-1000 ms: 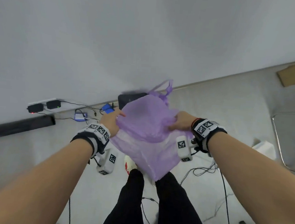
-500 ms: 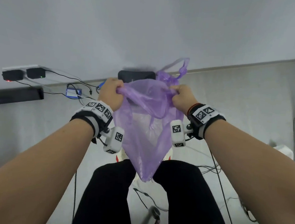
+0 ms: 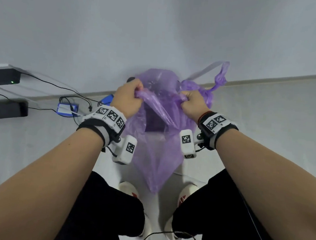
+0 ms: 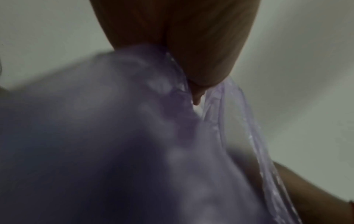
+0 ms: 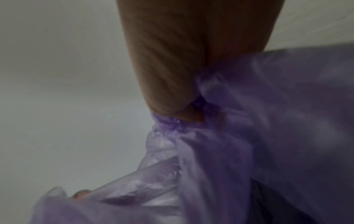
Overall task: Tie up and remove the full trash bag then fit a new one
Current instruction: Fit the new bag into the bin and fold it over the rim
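An empty, see-through purple trash bag (image 3: 156, 157) hangs in the air above my knees, its mouth spread between my fists. My left hand (image 3: 129, 97) grips the bag's rim on the left, and my right hand (image 3: 189, 102) grips it on the right. Both wrist views are blurred: in each the purple bag (image 4: 134, 144) (image 5: 268, 121) bunches under the closed left hand (image 4: 193, 84) or right hand (image 5: 178, 109). Behind the right fist sits a tied purple bag (image 3: 203, 91) with a knotted drawstring loop, against the wall. A dark bin (image 3: 131, 79) is mostly hidden behind the bags.
Chargers and a power strip (image 3: 4, 76) with cables (image 3: 66, 101) lie along the wall at left, beside a blue card (image 3: 67, 109). My legs in black trousers and white shoes (image 3: 129, 189) stand below. A cable (image 3: 170, 236) loops on the floor between them.
Both hands have risen and closed into fists on the rim, pulling the bag's mouth wider. The bag now hangs lower and longer, and the view has tilted down.
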Demonstrator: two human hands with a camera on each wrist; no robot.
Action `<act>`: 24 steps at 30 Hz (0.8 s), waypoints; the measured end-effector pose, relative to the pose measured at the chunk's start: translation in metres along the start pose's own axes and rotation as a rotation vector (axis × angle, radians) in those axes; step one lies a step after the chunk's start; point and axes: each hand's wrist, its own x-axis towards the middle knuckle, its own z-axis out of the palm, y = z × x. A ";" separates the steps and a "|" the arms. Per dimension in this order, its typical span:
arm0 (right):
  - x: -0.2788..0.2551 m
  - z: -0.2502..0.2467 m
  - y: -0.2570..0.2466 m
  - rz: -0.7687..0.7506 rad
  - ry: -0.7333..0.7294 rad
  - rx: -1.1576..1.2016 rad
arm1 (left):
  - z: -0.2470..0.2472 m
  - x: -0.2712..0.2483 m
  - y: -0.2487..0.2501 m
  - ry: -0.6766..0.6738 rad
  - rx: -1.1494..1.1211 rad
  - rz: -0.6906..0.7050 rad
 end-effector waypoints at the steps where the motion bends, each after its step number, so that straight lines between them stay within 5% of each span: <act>1: 0.009 0.008 0.010 0.001 -0.042 -0.050 | 0.009 0.002 -0.011 -0.034 0.024 -0.019; 10: 0.061 0.056 0.040 0.055 -0.286 -0.414 | 0.075 0.036 -0.090 -0.430 0.463 -0.213; 16: 0.081 0.046 0.017 -0.006 0.051 -0.010 | 0.083 0.051 -0.079 -0.564 0.428 -0.211; 20: 0.085 0.018 -0.002 0.005 0.150 0.118 | 0.066 0.067 -0.063 -0.252 0.411 -0.243; 24: 0.075 -0.016 0.000 0.137 0.072 -0.056 | 0.042 0.083 -0.051 0.040 0.417 -0.336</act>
